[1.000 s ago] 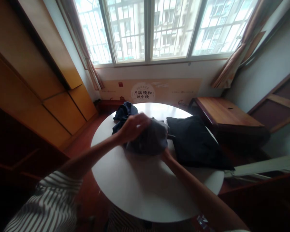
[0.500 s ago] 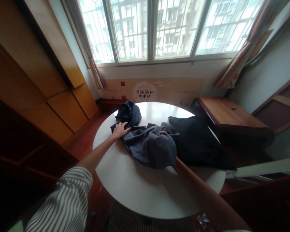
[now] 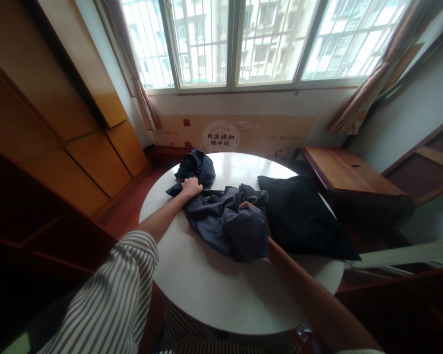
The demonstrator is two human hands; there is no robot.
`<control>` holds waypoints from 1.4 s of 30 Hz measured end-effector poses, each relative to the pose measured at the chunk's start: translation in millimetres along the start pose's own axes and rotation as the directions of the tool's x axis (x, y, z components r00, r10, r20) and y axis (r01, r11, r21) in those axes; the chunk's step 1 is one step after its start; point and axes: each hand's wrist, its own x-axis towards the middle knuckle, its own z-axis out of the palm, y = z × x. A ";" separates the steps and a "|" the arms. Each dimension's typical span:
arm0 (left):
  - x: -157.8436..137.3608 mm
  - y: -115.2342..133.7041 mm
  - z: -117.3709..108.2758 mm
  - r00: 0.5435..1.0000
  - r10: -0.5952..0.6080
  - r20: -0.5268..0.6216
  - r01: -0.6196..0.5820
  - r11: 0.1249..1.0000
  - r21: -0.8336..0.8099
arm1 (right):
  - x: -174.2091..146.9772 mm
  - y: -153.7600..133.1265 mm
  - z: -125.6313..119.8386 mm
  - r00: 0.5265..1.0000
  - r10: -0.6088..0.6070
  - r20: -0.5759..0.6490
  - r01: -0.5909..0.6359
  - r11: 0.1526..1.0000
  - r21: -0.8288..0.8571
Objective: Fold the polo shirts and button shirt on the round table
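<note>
Grey cloth [image 3: 225, 223] lies rumpled across the middle of a round white surface [image 3: 221, 300] in the head view, its folds bunching toward the right. Just beyond its left end sits a dark navy bundle of fabric [image 3: 197, 167], close to the far left edge; whether the two are one piece I cannot tell. The left hand [image 3: 192, 186] is where they meet, its fingers curled down and grasping the fabric there. The right hand [image 3: 248, 205] is mostly hidden by the grey cloth, with only a little of it showing among the folds; I cannot tell whether its fingers are clenched on the material. Just beside it, on the right, a flat black fabric piece [image 3: 302, 216] lies with one corner reaching past the surface's rim. A striped sleeve [image 3: 110, 290] covers the left upper arm. Past the surface stand a brown wooden desk [image 3: 358, 169] at the right and yellow-brown cabinets [image 3: 92, 167] at the left, with a printed banner [image 3: 258, 132] below the barred window [image 3: 266, 44].
</note>
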 end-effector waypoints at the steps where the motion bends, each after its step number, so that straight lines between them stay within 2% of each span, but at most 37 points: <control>1: 2.9 -3.0 -1.2 1.000 -0.008 -0.009 0.008 1.000 0.002 | 0.4 2.6 -3.8 0.999 0.009 -0.035 -0.008 0.999 0.032; 3: 7.4 -16.0 -4.4 0.998 -0.036 -0.047 0.036 0.999 0.007 | 0.8 8.1 -15.3 1.000 0.019 0.011 -0.020 0.994 0.104; 5: 9.3 -34.3 -8.4 0.992 -0.086 -0.097 0.088 0.996 0.020 | -1.8 11.7 -30.5 0.983 0.013 0.182 -0.037 0.991 0.128; 8: 5.4 -57.1 -15.5 0.974 -0.164 -0.156 0.173 0.984 0.047 | -13.9 9.7 -54.3 0.906 0.003 0.422 -0.040 0.996 0.081; 10: -1.6 -60.8 -20.7 0.959 -0.139 -0.248 0.161 0.984 0.071 | -24.5 4.1 -67.5 0.818 0.056 0.572 -0.115 0.991 0.067; 12: -11.1 -53.9 -24.5 0.933 0.022 -0.359 0.012 0.996 0.091 | -32.6 -1.5 -77.3 0.713 0.116 0.692 -0.243 0.966 0.090; 13: -16.6 -47.3 -25.1 0.914 0.152 -0.377 -0.126 0.988 0.092 | -35.0 -3.1 -80.7 0.678 0.124 0.725 -0.294 0.949 0.112; 14: -22.2 -39.7 -24.5 0.886 0.300 -0.355 -0.294 0.953 0.071 | -36.0 -3.5 -82.9 0.675 0.114 0.729 -0.314 0.938 0.144; 15: -28.0 -31.6 -22.4 0.843 0.449 -0.296 -0.464 0.885 0.020 | -35.9 -2.5 -84.0 0.705 0.095 0.703 -0.306 0.935 0.181; 17: -39.0 -16.2 -13.9 0.708 0.687 -0.161 -0.706 0.695 -0.139 | -32.8 3.5 -83.0 0.821 0.068 0.566 -0.247 0.938 0.245; 19: -48.6 -4.3 -2.4 0.588 0.805 -0.081 -0.792 0.551 -0.263 | -27.8 12.5 -79.0 0.939 0.072 0.336 -0.162 0.955 0.249; 21: -56.6 3.2 7.0 0.530 0.846 -0.051 -0.815 0.493 -0.304 | -22.7 21.0 -74.3 0.994 0.054 0.093 -0.069 0.983 0.170; 22: -60.5 5.3 9.3 0.515 0.856 -0.047 -0.822 0.477 -0.311 | -20.5 24.0 -72.3 1.000 0.028 -0.003 -0.027 0.992 0.119; 24: -69.5 6.7 7.2 0.500 0.862 -0.078 -0.828 0.450 -0.336 | -17.2 26.6 -69.6 0.992 -0.042 -0.120 0.049 0.997 0.052; 26: -81.2 5.4 -2.5 0.521 0.844 -0.124 -0.800 0.433 -0.415 | -15.7 25.4 -68.5 0.987 -0.066 -0.148 0.076 0.995 0.059; 27: -87.5 4.5 -8.8 0.532 0.840 -0.104 -0.766 0.426 -0.482 | -15.4 24.0 -68.2 0.989 -0.052 -0.141 0.064 0.995 0.077; 28: -93.6 4.0 -15.0 0.524 0.851 -0.034 -0.716 0.418 -0.560 | -15.4 22.6 -67.9 0.991 -0.029 -0.128 0.041 0.995 0.096; 29: -98.5 4.2 -20.1 0.485 0.871 0.074 -0.650 0.416 -0.636 | -15.5 21.5 -67.5 0.993 -0.002 -0.118 0.016 0.993 0.114; 31: -102.5 7.6 -25.0 0.378 0.886 0.269 -0.520 0.444 -0.730 | -15.4 20.6 -66.2 0.991 0.036 -0.127 -0.018 0.990 0.141; 32: -100.5 10.7 -24.2 0.375 0.877 0.301 -0.493 0.464 -0.736 | -15.1 20.9 -65.3 0.989 0.040 -0.143 -0.019 0.989 0.147; 33: -95.7 14.4 -21.3 0.433 0.859 0.274 -0.506 0.483 -0.715 | -14.5 21.6 -64.4 0.987 0.038 -0.157 -0.014 0.988 0.151; 35: -79.0 21.5 -11.3 0.625 0.776 0.082 -0.606 0.549 -0.576 | -12.6 23.4 -62.6 0.986 0.039 -0.162 -0.013 0.987 0.160; 36: -68.6 24.2 -5.3 0.693 0.720 -0.020 -0.642 0.605 -0.470 | -11.4 24.2 -62.0 0.987 0.042 -0.152 -0.016 0.986 0.164; 37: -58.3 26.0 0.7 0.737 0.670 -0.084 -0.648 0.666 -0.370 | -10.3 24.7 -61.5 0.990 0.041 -0.136 -0.017 0.986 0.168; 38: -48.7 26.9 6.3 0.771 0.630 -0.098 -0.627 0.721 -0.295 | -9.3 24.8 -61.2 0.992 0.037 -0.119 -0.016 0.986 0.169; 40: -34.9 26.6 15.0 0.823 0.568 -0.028 -0.557 0.795 -0.239 | -8.3 24.4 -60.6 0.995 0.032 -0.097 -0.016 0.988 0.157; 42: -29.3 24.5 18.6 0.844 0.536 0.034 -0.512 0.822 -0.248 | -8.8 23.5 -59.6 0.997 0.049 -0.062 -0.042 0.993 0.108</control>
